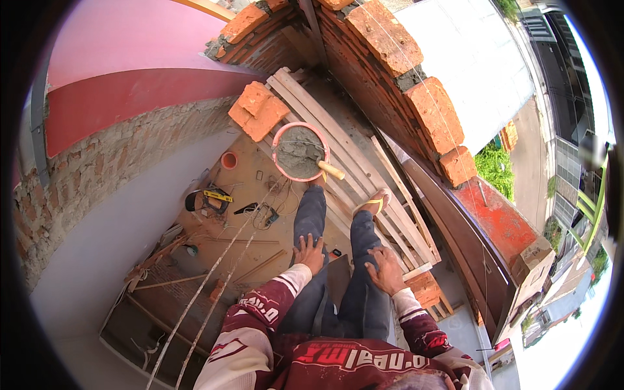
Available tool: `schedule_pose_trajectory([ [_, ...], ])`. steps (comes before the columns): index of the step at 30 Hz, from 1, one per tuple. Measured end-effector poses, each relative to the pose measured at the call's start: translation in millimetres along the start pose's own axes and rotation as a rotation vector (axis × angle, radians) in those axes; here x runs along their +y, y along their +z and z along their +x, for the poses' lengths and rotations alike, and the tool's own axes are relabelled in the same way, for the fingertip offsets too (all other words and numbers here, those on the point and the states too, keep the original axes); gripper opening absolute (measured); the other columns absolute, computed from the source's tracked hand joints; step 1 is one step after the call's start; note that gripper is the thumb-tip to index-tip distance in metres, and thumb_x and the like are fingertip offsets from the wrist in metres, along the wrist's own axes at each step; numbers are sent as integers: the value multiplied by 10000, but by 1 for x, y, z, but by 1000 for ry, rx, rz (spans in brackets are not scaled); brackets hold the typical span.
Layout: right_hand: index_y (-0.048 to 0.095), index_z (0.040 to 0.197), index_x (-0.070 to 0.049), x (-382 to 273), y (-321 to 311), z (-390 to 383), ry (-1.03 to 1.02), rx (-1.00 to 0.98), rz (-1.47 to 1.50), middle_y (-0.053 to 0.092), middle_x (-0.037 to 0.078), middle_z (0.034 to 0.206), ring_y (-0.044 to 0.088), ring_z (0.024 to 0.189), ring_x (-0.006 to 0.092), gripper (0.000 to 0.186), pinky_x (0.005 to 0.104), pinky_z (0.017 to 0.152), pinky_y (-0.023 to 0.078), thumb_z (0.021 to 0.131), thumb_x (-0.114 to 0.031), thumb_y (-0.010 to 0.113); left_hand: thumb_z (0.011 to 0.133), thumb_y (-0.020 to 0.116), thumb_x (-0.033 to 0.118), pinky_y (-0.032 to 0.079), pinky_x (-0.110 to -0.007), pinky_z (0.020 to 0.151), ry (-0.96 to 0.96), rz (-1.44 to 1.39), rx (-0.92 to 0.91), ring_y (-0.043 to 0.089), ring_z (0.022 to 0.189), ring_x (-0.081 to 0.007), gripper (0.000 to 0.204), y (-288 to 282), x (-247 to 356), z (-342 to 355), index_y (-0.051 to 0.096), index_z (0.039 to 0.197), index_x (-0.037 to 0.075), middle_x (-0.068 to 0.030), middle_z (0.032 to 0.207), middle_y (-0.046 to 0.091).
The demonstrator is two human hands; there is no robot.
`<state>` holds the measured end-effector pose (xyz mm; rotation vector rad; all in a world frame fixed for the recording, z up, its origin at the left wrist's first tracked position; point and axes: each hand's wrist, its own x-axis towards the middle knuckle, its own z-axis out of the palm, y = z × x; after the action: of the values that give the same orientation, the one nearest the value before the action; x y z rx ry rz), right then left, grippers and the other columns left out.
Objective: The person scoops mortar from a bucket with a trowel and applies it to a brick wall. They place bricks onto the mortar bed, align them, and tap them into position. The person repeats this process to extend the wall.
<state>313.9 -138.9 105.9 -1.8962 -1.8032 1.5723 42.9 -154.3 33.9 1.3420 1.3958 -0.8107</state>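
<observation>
Both of my hands rest on my thighs, holding nothing. My left hand [308, 254] lies on the left leg of my dark trousers with its fingers spread. On the right leg lies my right hand [386, 272], its fingers apart too. Beyond my knees stands an orange bucket [277, 133] of wet grey mortar [300, 155]. A trowel's wooden handle [331, 170] sticks out over the bucket's near right rim; the blade is hidden. My right foot, in a yellow-strapped flip-flop [374, 203], is on the wooden planks [348, 162].
Orange bricks [257, 110] are stacked left of the bucket. A brick wall [434, 110] with a taut string runs along the right. Two ropes [214, 292] slope down on the left. Far below, the floor [260, 188] holds tools and a small orange pot [229, 160].
</observation>
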Motion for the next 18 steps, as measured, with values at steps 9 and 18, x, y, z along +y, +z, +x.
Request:
schedule_pose_trajectory([
  [9, 497, 1437, 10, 57, 132, 302, 89, -112, -399, 584, 278, 1336, 584, 1228, 428, 654, 512, 1020, 473, 943, -393, 644, 951, 645, 303, 331, -583, 1142, -67, -528, 406, 585, 1252, -365, 504, -31, -54, 33, 581, 1383, 50, -178, 1326, 656],
  [18, 553, 1104, 37, 22, 168, 292, 226, -264, -418, 700, 321, 909, 704, 826, 494, 394, 577, 770, 554, 959, -326, 604, 900, 687, 487, 303, -607, 1166, -173, -588, 118, 294, 1486, -456, 754, 6, -54, 12, 462, 1517, 117, -248, 1585, 364],
])
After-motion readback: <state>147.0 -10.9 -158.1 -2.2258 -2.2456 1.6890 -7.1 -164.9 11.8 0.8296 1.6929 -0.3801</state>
